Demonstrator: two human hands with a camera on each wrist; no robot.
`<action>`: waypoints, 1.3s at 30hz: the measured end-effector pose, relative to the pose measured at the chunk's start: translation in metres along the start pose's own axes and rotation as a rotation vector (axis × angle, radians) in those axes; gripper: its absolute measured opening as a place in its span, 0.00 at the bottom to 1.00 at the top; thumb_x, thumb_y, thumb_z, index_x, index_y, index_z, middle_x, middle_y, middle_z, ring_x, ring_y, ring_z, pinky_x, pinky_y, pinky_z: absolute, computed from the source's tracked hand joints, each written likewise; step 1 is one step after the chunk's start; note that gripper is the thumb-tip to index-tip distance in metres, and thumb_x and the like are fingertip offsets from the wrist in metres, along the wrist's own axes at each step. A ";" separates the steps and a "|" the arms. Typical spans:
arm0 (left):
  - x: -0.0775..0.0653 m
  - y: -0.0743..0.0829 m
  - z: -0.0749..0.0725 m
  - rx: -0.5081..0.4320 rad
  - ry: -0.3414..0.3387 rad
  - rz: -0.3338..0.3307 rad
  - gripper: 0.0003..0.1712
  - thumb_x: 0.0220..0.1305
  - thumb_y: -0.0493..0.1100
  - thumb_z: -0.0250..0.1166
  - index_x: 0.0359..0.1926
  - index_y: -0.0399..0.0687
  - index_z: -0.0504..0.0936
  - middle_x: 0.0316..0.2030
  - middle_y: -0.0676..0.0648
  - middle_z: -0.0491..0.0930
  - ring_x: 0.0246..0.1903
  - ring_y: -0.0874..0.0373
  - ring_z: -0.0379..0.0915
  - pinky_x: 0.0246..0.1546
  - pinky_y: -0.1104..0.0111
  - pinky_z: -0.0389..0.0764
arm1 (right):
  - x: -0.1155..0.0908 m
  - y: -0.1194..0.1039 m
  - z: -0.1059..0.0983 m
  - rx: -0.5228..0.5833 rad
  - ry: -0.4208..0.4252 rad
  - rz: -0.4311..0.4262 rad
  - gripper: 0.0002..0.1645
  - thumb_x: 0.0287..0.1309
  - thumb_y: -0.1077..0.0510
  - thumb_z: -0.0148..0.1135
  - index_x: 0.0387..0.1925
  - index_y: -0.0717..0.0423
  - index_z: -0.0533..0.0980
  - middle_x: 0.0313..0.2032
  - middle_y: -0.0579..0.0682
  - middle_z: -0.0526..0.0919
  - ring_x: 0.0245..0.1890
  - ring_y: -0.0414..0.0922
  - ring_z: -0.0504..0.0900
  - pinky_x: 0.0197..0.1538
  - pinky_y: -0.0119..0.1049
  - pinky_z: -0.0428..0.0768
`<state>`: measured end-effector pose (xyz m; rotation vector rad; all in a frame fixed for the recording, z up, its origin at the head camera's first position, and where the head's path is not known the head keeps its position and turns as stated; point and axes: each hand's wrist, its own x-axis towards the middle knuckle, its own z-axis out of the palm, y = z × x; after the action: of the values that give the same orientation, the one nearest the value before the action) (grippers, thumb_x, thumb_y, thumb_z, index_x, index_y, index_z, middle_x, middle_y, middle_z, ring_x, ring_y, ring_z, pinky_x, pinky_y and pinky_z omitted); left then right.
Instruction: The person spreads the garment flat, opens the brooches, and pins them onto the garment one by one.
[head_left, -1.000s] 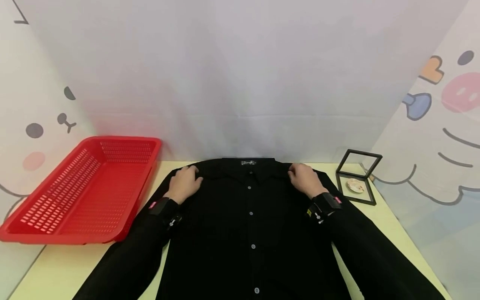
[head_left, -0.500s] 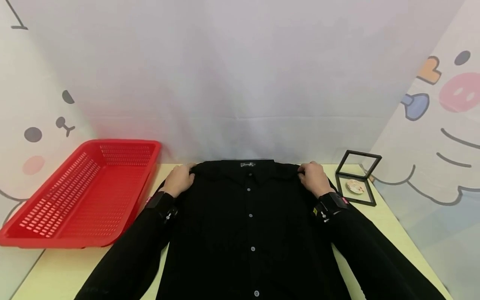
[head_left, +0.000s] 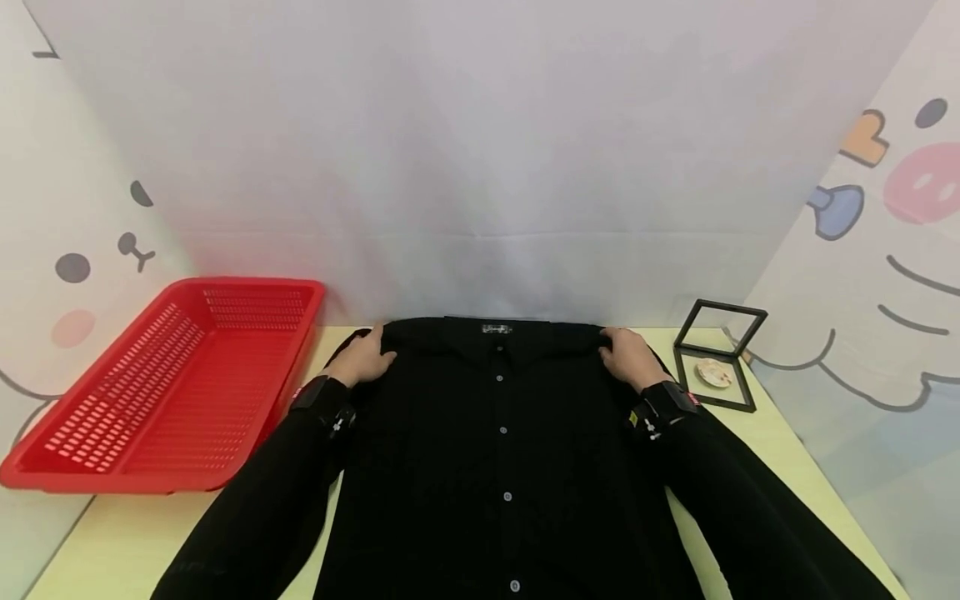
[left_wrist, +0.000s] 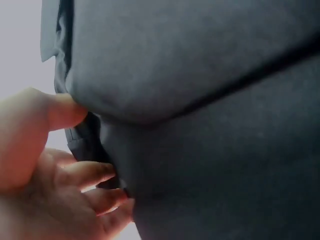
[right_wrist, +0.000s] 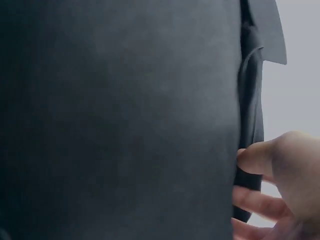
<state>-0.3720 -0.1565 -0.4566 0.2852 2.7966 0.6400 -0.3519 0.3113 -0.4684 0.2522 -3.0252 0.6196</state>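
Note:
A black button-up shirt (head_left: 450, 433) lies front side up, its collar at the far end of the table. My left hand (head_left: 362, 358) grips its left shoulder edge. In the left wrist view the thumb (left_wrist: 67, 111) touches the fabric's edge while the other fingers curl at it lower down. At the opposite shoulder my right hand (head_left: 630, 358) pinches the cloth. The right wrist view shows that thumb (right_wrist: 256, 157) on the shirt's edge with fingers below it. Parts of the fingertips are hidden by the fabric.
A red perforated plastic basket (head_left: 258, 358) stands at the left of the pale yellow table (head_left: 112, 533). On the right is a black open frame (head_left: 718, 312) with a small patterned round item (head_left: 712, 372) in it. White curtain walls enclose the back and sides.
Both hands have moved outward along the shoulders, away from the collar, and the fingers have taken hold of the shoulder edges. The shirt stays almost where it was.

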 end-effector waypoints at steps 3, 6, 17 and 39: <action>-0.002 0.002 0.000 0.010 0.096 0.059 0.35 0.79 0.42 0.53 0.79 0.35 0.54 0.67 0.25 0.71 0.63 0.29 0.71 0.60 0.42 0.75 | -0.001 0.000 -0.001 -0.015 0.060 -0.028 0.21 0.75 0.65 0.53 0.63 0.73 0.72 0.56 0.74 0.77 0.55 0.68 0.77 0.61 0.61 0.74; -0.006 0.008 0.001 0.028 0.208 0.136 0.29 0.77 0.40 0.55 0.75 0.37 0.66 0.65 0.29 0.75 0.59 0.32 0.76 0.61 0.42 0.75 | -0.002 -0.003 -0.002 -0.033 0.145 -0.067 0.16 0.72 0.65 0.58 0.56 0.71 0.78 0.45 0.69 0.81 0.44 0.63 0.80 0.51 0.56 0.77; -0.007 0.025 0.010 -0.008 0.153 0.202 0.31 0.77 0.40 0.57 0.77 0.41 0.64 0.33 0.37 0.81 0.20 0.55 0.61 0.29 0.61 0.63 | -0.003 -0.012 0.010 0.029 0.083 -0.126 0.19 0.76 0.65 0.53 0.62 0.68 0.77 0.53 0.69 0.82 0.42 0.58 0.82 0.46 0.49 0.77; -0.025 0.030 0.008 0.148 0.092 0.038 0.41 0.73 0.55 0.64 0.79 0.45 0.61 0.77 0.30 0.54 0.75 0.26 0.50 0.66 0.34 0.64 | -0.023 -0.018 0.003 -0.186 0.038 0.027 0.28 0.77 0.54 0.55 0.71 0.64 0.68 0.70 0.75 0.60 0.71 0.73 0.57 0.68 0.69 0.64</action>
<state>-0.3416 -0.1332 -0.4451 0.3465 2.9388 0.4657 -0.3258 0.2967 -0.4662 0.1888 -3.0269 0.3362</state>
